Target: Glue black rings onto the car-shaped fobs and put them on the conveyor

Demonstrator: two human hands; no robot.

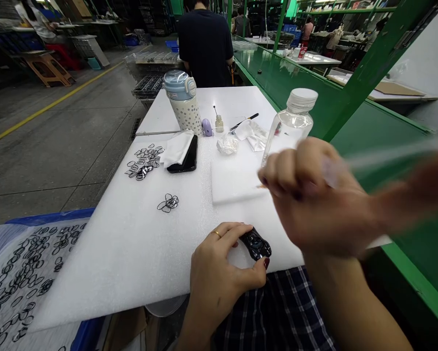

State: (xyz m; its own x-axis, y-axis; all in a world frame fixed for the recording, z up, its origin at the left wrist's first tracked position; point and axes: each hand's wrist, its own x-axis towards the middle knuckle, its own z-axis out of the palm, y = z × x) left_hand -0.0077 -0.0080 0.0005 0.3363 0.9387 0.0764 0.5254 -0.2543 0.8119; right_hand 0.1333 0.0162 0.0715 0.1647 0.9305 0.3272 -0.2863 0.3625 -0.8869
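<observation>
My left hand (pixel 222 268) grips a glossy black, car-shaped part (pixel 256 243) between thumb and fingers at the front of the white foam-covered table (pixel 149 253). My right hand (pixel 314 195) is raised to the right of it, blurred, with its fingers curled; what they hold, if anything, I cannot make out. Behind that hand stands a clear bottle (pixel 290 122) with a white cap. Thin black rings lie in a small pile (pixel 168 203) and a larger pile (pixel 145 160) on the left. A white cloth (pixel 177 148) partly covers a black phone (pixel 189 161).
A dotted flask (pixel 184 105), a purple oval item (pixel 207 127), a small glass vial (pixel 219 124), crumpled tissue (pixel 227 144) and tweezers (pixel 244 121) stand or lie farther back. Many rings fill a blue-edged bin (pixel 32 273) at lower left. A green conveyor (pixel 307 83) runs along the right. A person (pixel 205 46) sits ahead.
</observation>
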